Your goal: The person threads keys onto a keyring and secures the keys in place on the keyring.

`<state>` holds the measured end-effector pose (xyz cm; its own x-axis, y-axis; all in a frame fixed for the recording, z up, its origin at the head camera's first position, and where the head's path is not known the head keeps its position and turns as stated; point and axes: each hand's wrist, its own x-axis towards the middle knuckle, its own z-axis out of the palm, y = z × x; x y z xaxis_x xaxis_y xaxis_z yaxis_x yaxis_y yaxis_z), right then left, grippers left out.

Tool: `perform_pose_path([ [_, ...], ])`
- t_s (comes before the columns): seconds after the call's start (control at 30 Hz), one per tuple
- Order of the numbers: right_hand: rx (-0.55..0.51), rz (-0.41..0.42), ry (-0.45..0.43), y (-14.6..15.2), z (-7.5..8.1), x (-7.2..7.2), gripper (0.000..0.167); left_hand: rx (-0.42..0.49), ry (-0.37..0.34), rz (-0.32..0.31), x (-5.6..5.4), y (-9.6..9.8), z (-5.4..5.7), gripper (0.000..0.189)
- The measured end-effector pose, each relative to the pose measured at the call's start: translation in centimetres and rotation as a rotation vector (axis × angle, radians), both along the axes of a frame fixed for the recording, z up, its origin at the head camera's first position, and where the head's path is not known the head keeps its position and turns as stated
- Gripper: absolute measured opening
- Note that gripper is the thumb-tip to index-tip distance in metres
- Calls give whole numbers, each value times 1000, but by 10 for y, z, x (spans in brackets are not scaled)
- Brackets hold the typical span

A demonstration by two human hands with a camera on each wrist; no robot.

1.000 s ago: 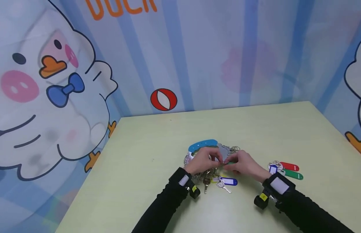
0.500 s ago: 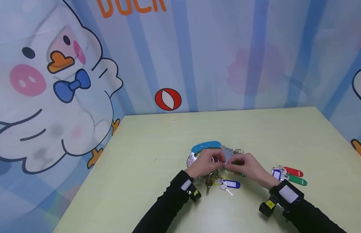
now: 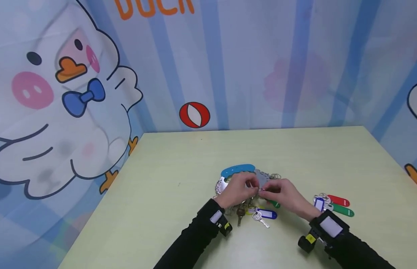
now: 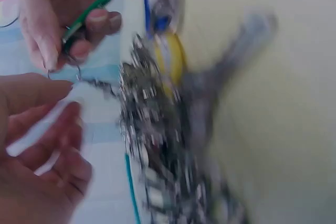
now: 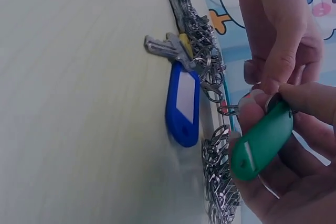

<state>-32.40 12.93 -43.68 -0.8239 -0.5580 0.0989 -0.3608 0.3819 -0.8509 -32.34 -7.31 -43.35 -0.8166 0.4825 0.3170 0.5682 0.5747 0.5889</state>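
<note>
In the head view my left hand (image 3: 237,190) and right hand (image 3: 283,192) meet fingertip to fingertip over a heap of metal key rings and chains (image 5: 218,174). My right hand holds a green key tag (image 5: 265,142) by its ring end, plain in the right wrist view. At that ring, the left thumb and fingers pinch the end of a thin metal chain (image 4: 100,83), which runs to the heap; exactly what they grip is partly hidden. A blue key tag (image 3: 267,214) with a silver key (image 3: 260,218) lies just in front, beside a brown-headed key (image 3: 240,213).
A bright blue curved piece (image 3: 237,169) and a grey flat piece (image 3: 263,177) lie behind the hands. Off to the right on the table (image 3: 178,224) are a red key tag (image 3: 339,200), a green one (image 3: 342,210) and a blue one. A printed cloth wall stands behind.
The head view has shifted slightly. Both hands stay together over the heap with small finger movements; the green key tag in the right hand has tilted a little downward.
</note>
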Motion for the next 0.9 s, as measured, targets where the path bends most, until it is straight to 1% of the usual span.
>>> perform_pose_path([
  [0.1,15,-10,39,1,-1,1,17,-55,40,4,-2,1,-2,3],
  [0.13,20,-8,49,1,-2,1,16,-59,41,-2,-2,2,-3,4],
  [0.2,30,0,61,2,-3,1,15,-54,25,-17,-2,2,-4,4],
  [0.3,40,9,60,2,-2,1,14,-37,-37,-15,-2,3,-5,5],
  [0.4,55,-10,57,1,1,1,13,-65,-91,-4,-3,4,-6,10],
  [0.43,63,-23,59,2,2,1,13,-81,-101,2,-3,5,-7,11],
  [0.5,85,-62,51,3,4,0,13,-132,-92,15,-4,6,-8,12],
  [0.6,116,-102,34,5,7,-1,14,-212,-62,21,-4,7,-7,13],
  [0.77,156,-103,34,8,9,-1,13,-330,-65,-28,-3,11,-3,13],
  [0.83,168,-100,46,8,9,-1,12,-383,-51,-44,-2,13,-3,12],
  [0.9,178,-98,40,8,8,0,13,-424,-36,-47,-2,15,-3,11],
])
